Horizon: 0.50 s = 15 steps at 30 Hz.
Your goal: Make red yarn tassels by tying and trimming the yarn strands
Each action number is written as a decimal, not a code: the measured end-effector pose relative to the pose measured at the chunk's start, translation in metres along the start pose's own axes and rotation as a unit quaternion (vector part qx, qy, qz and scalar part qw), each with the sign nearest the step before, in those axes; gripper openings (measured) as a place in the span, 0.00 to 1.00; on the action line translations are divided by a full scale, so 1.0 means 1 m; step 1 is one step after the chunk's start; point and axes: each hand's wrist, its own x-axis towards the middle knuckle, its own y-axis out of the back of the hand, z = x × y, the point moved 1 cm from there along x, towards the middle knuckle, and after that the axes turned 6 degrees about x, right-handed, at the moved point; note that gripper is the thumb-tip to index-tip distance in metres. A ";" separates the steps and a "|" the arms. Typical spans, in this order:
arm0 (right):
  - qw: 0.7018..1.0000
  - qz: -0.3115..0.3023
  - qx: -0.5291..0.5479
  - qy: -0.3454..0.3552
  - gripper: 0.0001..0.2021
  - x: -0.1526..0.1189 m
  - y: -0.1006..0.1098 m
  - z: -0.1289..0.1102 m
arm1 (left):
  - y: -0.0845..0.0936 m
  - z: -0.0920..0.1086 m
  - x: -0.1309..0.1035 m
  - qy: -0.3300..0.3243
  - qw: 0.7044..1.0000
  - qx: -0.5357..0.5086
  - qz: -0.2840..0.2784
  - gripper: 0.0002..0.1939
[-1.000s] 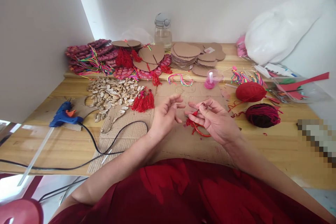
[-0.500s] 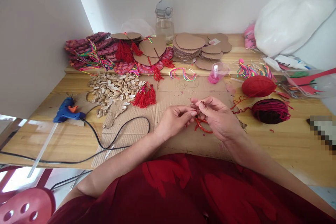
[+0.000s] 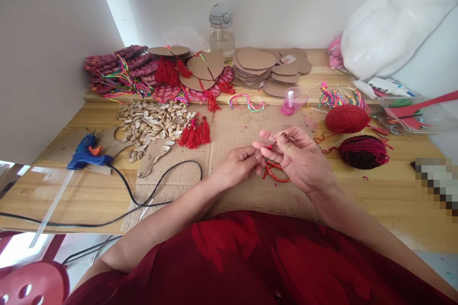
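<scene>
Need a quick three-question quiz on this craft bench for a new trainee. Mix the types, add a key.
1. Multiple choice. Which lies nearer the person than the red ball of yarn?
A) the water bottle
B) the dark magenta ball of yarn
C) the white bag

2. True or false: the blue glue gun lies to the left of the peanut shells, as the person sees it.

3. Fill in the blank: the left hand and the right hand are close together above a sheet of ____.

Key: 1. B; 2. true; 3. cardboard.
</scene>
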 end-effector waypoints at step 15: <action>0.999 0.009 0.038 -0.031 0.13 0.007 0.005 0.028 | -0.009 0.009 -0.002 -0.099 0.972 -0.179 0.113 0.22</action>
